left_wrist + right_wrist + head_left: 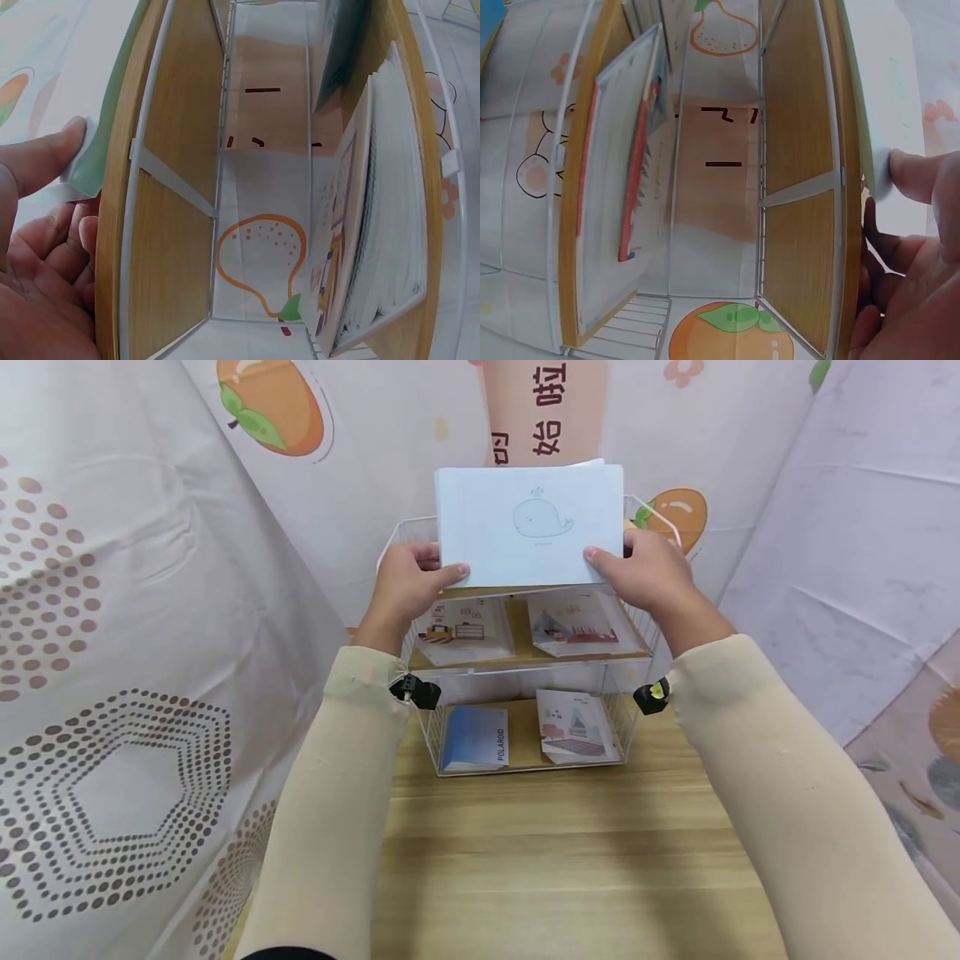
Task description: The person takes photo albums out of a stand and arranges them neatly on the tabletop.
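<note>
You pinch the paper (495, 539)
Left grip (408, 581) at eight o'clock, right grip (651, 568) at four, likely for balance.

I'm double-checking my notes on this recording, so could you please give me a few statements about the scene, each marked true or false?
1. The left hand and right hand hold the white paper stack with the whale drawing. True.
2. The middle shelf bears illustrated stationery on its left side only. False: there is left stationery and right stationery.
3. The blue POLAROID item lies beside the whale drawing on top. False: the POLAROID item is on the bottom shelf, at the left.
4. The table has a wood-grain surface. True.
5. The person's sleeves are black. False: the sleeves are pale cream.
</note>
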A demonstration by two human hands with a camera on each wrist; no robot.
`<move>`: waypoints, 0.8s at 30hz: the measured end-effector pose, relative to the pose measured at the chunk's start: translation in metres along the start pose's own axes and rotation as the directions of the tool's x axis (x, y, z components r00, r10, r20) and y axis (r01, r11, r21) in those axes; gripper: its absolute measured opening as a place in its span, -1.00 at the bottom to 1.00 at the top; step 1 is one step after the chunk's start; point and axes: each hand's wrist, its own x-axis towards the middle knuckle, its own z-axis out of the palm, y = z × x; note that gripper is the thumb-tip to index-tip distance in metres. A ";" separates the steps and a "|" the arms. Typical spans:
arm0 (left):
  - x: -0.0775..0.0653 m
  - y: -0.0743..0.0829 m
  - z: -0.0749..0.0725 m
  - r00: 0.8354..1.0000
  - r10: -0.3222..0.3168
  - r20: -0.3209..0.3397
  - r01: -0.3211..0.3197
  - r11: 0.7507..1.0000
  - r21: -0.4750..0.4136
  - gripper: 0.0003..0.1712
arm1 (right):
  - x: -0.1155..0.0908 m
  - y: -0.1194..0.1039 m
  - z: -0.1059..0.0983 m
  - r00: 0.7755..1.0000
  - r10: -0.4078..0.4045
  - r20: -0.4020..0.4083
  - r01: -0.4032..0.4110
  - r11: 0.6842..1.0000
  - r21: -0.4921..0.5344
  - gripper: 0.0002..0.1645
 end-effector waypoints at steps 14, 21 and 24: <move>-0.013 0.002 -0.004 0.996 0.089 -0.027 -0.088 0.995 0.036 -0.45 | -0.008 -0.001 0.003 0.999 -0.011 -0.044 0.017 0.989 0.146 -0.15; -0.025 0.008 -0.007 0.996 0.090 -0.026 -0.088 0.995 0.041 -0.49 | -0.016 0.003 0.002 0.996 -0.023 -0.086 0.041 0.978 0.206 -0.16; -0.030 0.007 -0.007 0.997 0.081 -0.019 -0.080 0.996 0.035 -0.52 | -0.020 0.006 0.003 0.993 -0.028 -0.112 0.054 0.970 0.237 -0.19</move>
